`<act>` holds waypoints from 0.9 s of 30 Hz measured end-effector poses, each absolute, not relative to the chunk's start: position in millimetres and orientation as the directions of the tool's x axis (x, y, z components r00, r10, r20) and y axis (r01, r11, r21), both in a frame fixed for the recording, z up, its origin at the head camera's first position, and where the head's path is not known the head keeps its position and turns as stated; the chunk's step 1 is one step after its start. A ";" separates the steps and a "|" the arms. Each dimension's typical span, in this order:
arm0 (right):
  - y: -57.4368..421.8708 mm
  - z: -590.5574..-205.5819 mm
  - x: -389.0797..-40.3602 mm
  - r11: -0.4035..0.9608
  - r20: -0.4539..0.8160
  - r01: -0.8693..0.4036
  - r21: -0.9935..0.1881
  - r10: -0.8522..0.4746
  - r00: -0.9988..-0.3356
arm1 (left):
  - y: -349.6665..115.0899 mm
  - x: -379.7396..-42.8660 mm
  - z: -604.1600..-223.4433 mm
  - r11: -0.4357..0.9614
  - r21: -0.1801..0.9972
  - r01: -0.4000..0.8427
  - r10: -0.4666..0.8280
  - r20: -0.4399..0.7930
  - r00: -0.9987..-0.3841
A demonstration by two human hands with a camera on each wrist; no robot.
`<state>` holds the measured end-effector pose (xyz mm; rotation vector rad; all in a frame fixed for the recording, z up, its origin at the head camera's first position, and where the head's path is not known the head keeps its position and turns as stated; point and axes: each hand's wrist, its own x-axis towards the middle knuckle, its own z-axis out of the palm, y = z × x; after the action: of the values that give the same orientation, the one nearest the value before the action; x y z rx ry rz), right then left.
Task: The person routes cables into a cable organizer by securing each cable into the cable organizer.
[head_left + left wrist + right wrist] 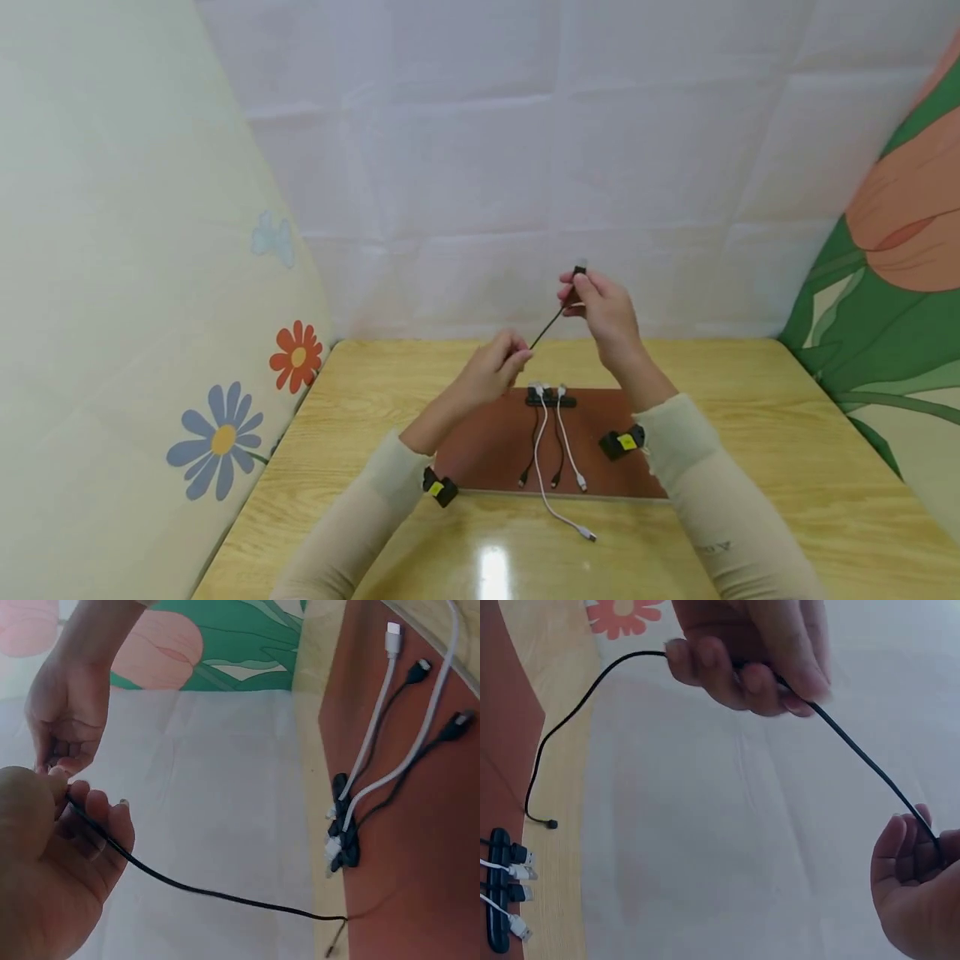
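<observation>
A thin black cable (546, 328) runs taut between my two hands above the back of the table. My right hand (609, 312) holds it near one end, where a dark plug (580, 269) sticks up past the thumb. Lower and to the left, my left hand (491, 367) pinches the same cable between thumb and fingers. In the right wrist view, the cable's other end trails from the left hand to a small black tip (551, 824) by the wooden tabletop. A black cable holder (551, 402) stands below the hands, with white and black cables in its slots.
The holder sits at the far edge of a brown mat (480, 450) on the wooden table (750, 417). One long white cable (558, 512) hangs over the mat's near edge. A pale cloth (480, 167) backs the table; flower-printed cloths flank it.
</observation>
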<state>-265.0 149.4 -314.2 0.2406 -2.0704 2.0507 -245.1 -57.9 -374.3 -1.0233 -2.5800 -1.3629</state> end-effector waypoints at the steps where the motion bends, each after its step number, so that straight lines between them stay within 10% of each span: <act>1: 152.8 -315.1 -266.2 0.012 0.265 -0.264 -0.964 0.049 -0.963 | -59.5 -243.6 -376.6 0.406 0.702 0.584 0.548 0.325 -0.771; 21: 217.5 -378.8 -286.8 0.123 0.089 -0.091 -0.988 -0.023 -0.996 | -78.6 -209.4 -424.5 0.607 0.465 0.644 0.718 0.026 -0.695; 27: 234.4 -386.0 -280.9 0.062 0.111 -0.111 -0.992 -0.003 -0.994 | -97.1 -210.2 -424.3 0.610 0.327 0.722 0.712 0.172 -0.680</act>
<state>-280.9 234.4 -386.0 0.1193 -2.2301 2.0954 -210.2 -97.1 -424.3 -1.2457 -2.7969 -0.5843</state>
